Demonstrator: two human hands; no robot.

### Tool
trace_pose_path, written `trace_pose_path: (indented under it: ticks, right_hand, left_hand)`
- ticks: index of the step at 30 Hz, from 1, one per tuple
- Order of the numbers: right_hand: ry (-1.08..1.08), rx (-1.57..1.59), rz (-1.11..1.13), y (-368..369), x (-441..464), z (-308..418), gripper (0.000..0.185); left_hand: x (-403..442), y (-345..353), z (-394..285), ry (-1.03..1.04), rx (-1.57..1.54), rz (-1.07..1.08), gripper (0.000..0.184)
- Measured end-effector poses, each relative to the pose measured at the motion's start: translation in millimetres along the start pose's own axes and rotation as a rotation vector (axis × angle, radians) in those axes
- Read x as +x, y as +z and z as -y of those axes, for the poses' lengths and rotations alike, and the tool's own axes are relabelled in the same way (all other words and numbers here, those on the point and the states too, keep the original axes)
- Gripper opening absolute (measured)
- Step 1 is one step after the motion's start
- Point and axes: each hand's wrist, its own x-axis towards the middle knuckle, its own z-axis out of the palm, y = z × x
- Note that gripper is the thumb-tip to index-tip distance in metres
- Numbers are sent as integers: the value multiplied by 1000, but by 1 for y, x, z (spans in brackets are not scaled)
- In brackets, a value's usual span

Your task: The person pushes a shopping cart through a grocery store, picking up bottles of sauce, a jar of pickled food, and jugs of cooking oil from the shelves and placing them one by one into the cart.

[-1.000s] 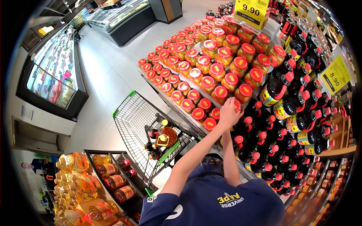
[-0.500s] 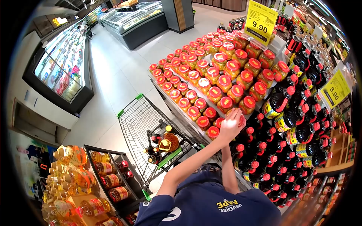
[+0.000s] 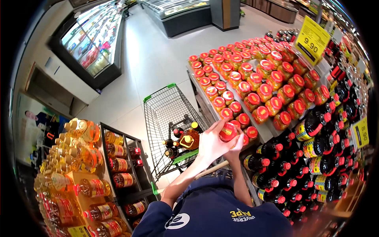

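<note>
Both hands are closed around a glass jar (image 3: 228, 132) with a red lid, held lid up in front of my body. My left hand (image 3: 212, 141) grips the jar's left side, with fingers along its far edge. My right hand (image 3: 236, 148) holds it from the right and below; part of that hand is hidden behind the jar. Just beyond the hands stand rows of similar red-lidded jars (image 3: 264, 91) on a stepped display. To the left of my hands is a wire shopping cart (image 3: 160, 114) with green corners, holding several bottles (image 3: 189, 140).
Dark bottles with red caps (image 3: 312, 164) are stacked to the right. Yellow price signs (image 3: 313, 40) rise above the display. At the lower left, oil bottles (image 3: 81, 152) stand beside a black rack (image 3: 106, 136). A glass-fronted refrigerated case (image 3: 92, 47) lines the far left.
My hands have moved back from the jar display toward my body and the cart, bringing the jar along. The view has turned, so the display and cart appear farther right.
</note>
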Motion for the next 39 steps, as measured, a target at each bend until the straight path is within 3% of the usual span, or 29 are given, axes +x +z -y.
trace_pose_path:
  ticks: [3,7,10,12,16,20,28,30,34,39]
  right_hand:
    - [3,158,156,19,-21,1,70]
    - [127,218,471,36,-34,12,68]
    - [174,88,560,44,-45,10,52]
    - [313,230,576,52,-58,2,40]
    - [553,242,572,61,-64,8,36]
    - [527,110,644,66,-67,5,36]
    - [603,99,677,70,-70,-1,42]
    - [776,151,676,67,-68,9,42]
    - [610,81,669,67,-70,3,39]
    - [593,100,667,68,-69,-1,38]
  left_hand:
    - [-15,-12,26,-23,-94,-70,47]
    - [-37,-37,73,-141,-382,20,36]
    - [-55,-49,104,-228,-528,43,31]
    - [-66,-51,113,-228,-552,-19,26]
    - [-82,-55,131,-297,-661,-74,23]
    - [-93,-59,133,-446,-847,-142,22]
    - [-101,-54,147,-470,-929,-188,28]
    - [-102,-53,150,-447,-918,-184,27]
    - [-99,-55,143,-402,-956,-194,26]
    - [-99,-51,146,-423,-997,-219,25]
